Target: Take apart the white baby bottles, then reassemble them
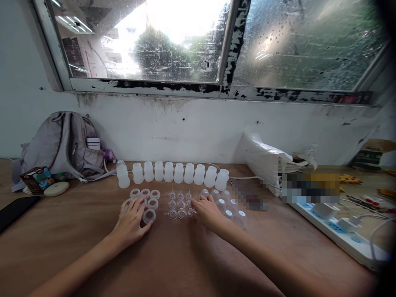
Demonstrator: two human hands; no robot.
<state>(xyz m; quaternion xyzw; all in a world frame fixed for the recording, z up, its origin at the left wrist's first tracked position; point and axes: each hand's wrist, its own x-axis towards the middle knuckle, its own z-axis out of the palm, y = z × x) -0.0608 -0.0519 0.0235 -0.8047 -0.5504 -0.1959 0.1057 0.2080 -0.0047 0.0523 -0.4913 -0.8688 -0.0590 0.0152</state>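
Observation:
My left hand [133,220] lies over a group of clear-white bottle collar rings [149,215], fingers spread and thumb beside the nearest ring. Some rings are hidden under the fingers. In the middle, clear bottle nipples [182,214] stand in neat rows on the wooden table [173,264]. At their right side my right hand [206,212] has its fingers closed on the front right nipple [192,214], which is partly covered. Just past that hand are several clear domed caps [229,213] with white round tops. Behind everything stands a row of frosted baby bottles [178,173]; the leftmost bottle [123,175] wears a clear cap.
A grey backpack [66,144], a small box [37,179], a pale round disc [56,189] and a black phone [17,210] are at left. To the right lie a white plastic bag [262,159] and a power strip [328,225] with plugs and cables. A wall with a window is behind.

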